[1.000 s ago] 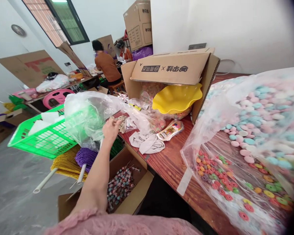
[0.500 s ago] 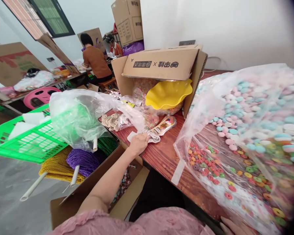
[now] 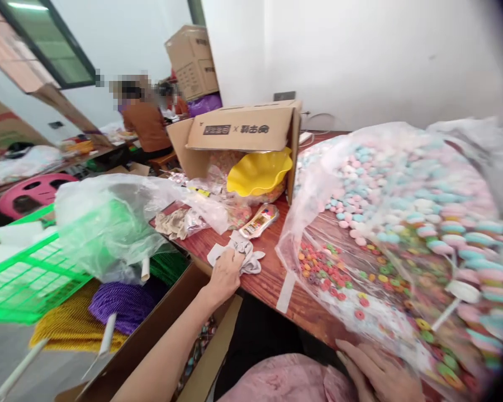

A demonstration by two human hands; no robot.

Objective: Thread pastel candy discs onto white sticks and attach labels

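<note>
Our left hand lies over a crumpled pale cloth, fingers curled onto it; we cannot tell whether they pinch it. The cloth lies near the front edge of the red-brown wooden table. Our right hand is well apart, at the table edge beside a clear plastic bag, its fingers close together; whether it grips anything, we cannot tell.

The likeliest mishap, we judge, is the cloth slipping over the edge into the open carton below, if drawn toward us too loosely. A right sleeve or wrist snagging the bag could spill its loose colored rings.

We count one cloth, one flat packet, one wavy yellow bowl in one tipped cardboard box, one green basket, three cord bundles (yellow, purple, green), three pale tubes and two seated people beyond. The rings and pastel discs are too many to count.
</note>
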